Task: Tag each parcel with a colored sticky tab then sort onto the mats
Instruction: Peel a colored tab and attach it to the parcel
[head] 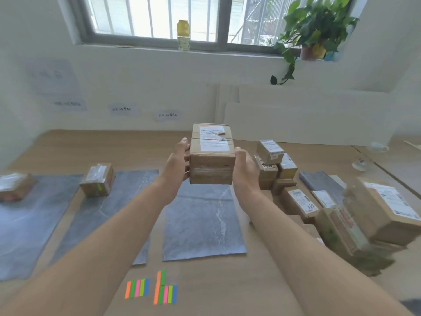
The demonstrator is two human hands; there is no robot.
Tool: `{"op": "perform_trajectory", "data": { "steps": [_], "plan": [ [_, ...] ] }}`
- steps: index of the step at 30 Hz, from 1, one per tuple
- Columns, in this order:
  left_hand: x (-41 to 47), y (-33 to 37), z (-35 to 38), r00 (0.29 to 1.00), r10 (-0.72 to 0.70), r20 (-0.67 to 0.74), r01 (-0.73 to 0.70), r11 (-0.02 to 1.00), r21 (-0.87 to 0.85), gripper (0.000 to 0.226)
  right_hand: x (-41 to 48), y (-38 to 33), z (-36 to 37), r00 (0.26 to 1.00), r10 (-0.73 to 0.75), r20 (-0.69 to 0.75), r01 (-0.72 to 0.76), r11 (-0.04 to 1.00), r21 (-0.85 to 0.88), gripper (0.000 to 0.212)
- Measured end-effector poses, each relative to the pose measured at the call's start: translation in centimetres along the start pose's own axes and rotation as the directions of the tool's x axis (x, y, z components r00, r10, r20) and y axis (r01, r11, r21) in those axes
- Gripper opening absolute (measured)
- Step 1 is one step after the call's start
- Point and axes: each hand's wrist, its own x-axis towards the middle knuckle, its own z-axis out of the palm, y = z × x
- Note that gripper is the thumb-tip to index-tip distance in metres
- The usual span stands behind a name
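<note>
Both hands hold a brown cardboard parcel (pixel 213 156) with a white shipping label in the air above the right grey mat (pixel 202 226). My left hand (pixel 178 159) grips its left side and my right hand (pixel 245 167) its right side. No tab shows on its visible faces. Colored sticky tabs (pixel 151 288) lie in two groups on the table near its front edge. A parcel with a green tab (pixel 98 180) sits on the middle mat (pixel 109 215). Another parcel (pixel 14 185) rests on the left mat (pixel 29 224).
A pile of several cardboard parcels (pixel 319 199) fills the table's right side, partly covering another grey mat (pixel 321 181). Paper labels (pixel 168 115) hang on the wall behind the mats. A potted plant (pixel 312 30) and a bottle (pixel 183 35) stand on the windowsill.
</note>
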Motion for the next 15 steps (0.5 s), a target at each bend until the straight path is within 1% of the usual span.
{"op": "perform_trajectory", "data": {
  "steps": [6, 7, 9, 11, 15],
  "plan": [
    [-3.3, 0.8, -4.8, 0.997, 0.005, -0.071, -0.004, 1.0, 0.018, 0.04, -3.5, -1.0, 3.1, 0.993, -0.017, 0.116, 0.017, 1.0, 0.003, 0.044],
    [-4.0, 1.0, -5.5, 0.996, 0.012, -0.086, -0.01, 1.0, 0.024, 0.04, -4.2, -1.4, 3.7, 0.99, -0.022, 0.138, 0.019, 1.0, 0.019, 0.046],
    [-5.5, 1.4, -7.0, 0.991, 0.026, -0.129, -0.022, 0.999, 0.031, 0.04, -5.3, -1.9, 5.3, 0.982, -0.031, 0.184, 0.023, 0.999, 0.043, 0.055],
    [-6.8, 1.3, -8.7, 0.985, 0.022, -0.172, -0.016, 0.999, 0.035, 0.041, -6.5, -1.7, 6.9, 0.973, -0.033, 0.227, 0.02, 0.998, 0.059, 0.057],
    [-9.8, 0.2, -11.9, 0.964, 0.006, -0.267, 0.013, 0.998, 0.068, 0.045, -9.4, -0.8, 8.7, 0.944, -0.041, 0.327, 0.02, 0.998, 0.067, 0.041]
  ]
}}
